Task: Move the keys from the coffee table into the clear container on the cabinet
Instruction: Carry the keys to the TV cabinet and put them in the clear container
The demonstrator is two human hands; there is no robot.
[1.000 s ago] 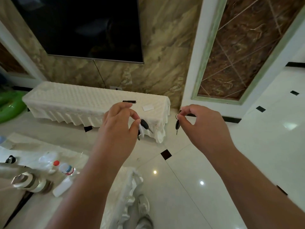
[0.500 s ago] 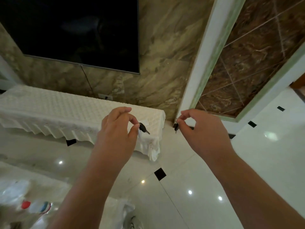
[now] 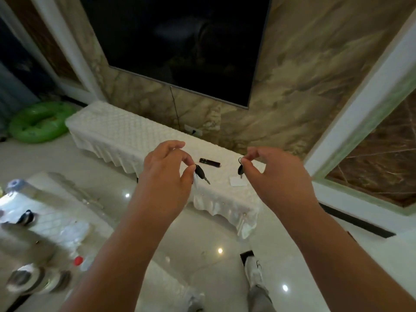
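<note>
- Two hands are up in front of the person, side by side with a gap between them. Each one has a key.
- The left hand [image 3: 166, 176] pinches the big key [image 3: 200, 171] by its black top, between the thumb and the first finger. The other fingers are bent over above it.
- The big key hangs down, and its metal tip points down and to the right. Something small and pale hangs just beside it, but I cannot tell what it is.
- The right hand [image 3: 281, 176] pinches the ring of the small key [image 3: 240, 170] with the thumb and first finger. Its other fingers are curled in too.
- The small key is black and hangs straight down from the ring.
- Both keys are in the air, in front of the right end of the long cabinet [image 3: 123, 131]. The cabinet has a bumpy white cover.
- A black bar [image 3: 209, 162] and a white card [image 3: 236, 181] lie on the cabinet, between the two hands.
- A big dark TV [image 3: 180, 41] hangs on the wall above the cabinet.
- A green swim ring [image 3: 40, 124] lies on the floor [image 3: 202, 233] by the cabinet's left end.
- The coffee table [image 3: 56, 221] is low on the left and looks blurry. A bottle [image 3: 78, 261] with a red cap lies on it.
- A white shoe [image 3: 254, 271] shows at the bottom.
</note>
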